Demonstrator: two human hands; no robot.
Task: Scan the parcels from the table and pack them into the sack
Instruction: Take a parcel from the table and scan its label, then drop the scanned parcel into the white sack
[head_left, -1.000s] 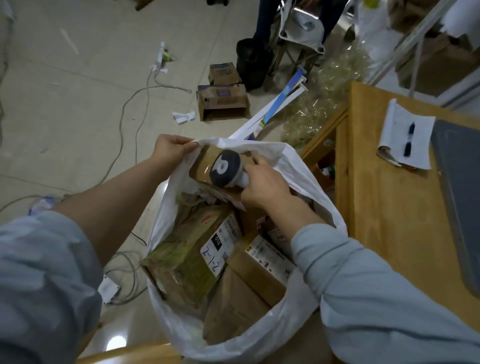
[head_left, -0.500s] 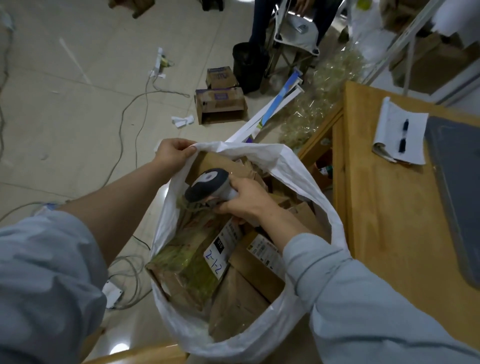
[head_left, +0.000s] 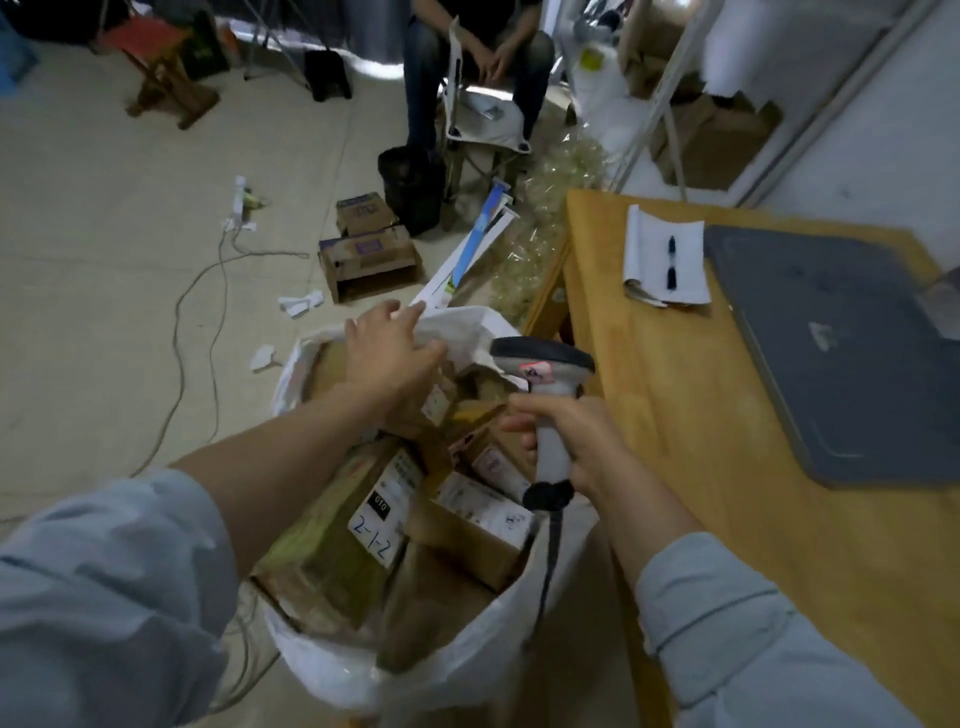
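- Gripping the pale handle of a barcode scanner (head_left: 549, 415), the right hand (head_left: 574, 441) has all its fingers curled tight round it; the scanner's dark-topped head sits above the fist and tips toward the table edge.
- A dark cable (head_left: 549, 551) drops from the handle's base across the sack's right rim.
- The left hand (head_left: 388, 358) is stretched flat, fingers straight and a little spread, holding nothing; its fingertips lie on the crumpled far rim of the white sack (head_left: 322, 670).
- The sack stands on the floor just beside the wooden table (head_left: 727, 493), its mouth wide and crowded with parcels.
- Nearest the left forearm lies a large greenish-brown parcel (head_left: 317, 551), tilted, its white label (head_left: 385, 512) hand-marked "2-1-2".
- Touching it on the right is a smaller brown box (head_left: 470, 535) with a printed label, and further labelled parcels (head_left: 491, 460) are wedged beneath the scanner.
- On the table rest a grey flat slab (head_left: 841, 353) and a sheet of paper (head_left: 667, 260) with a pen on it.
- Two opened cardboard boxes (head_left: 369, 260) sit on the floor beyond the sack.
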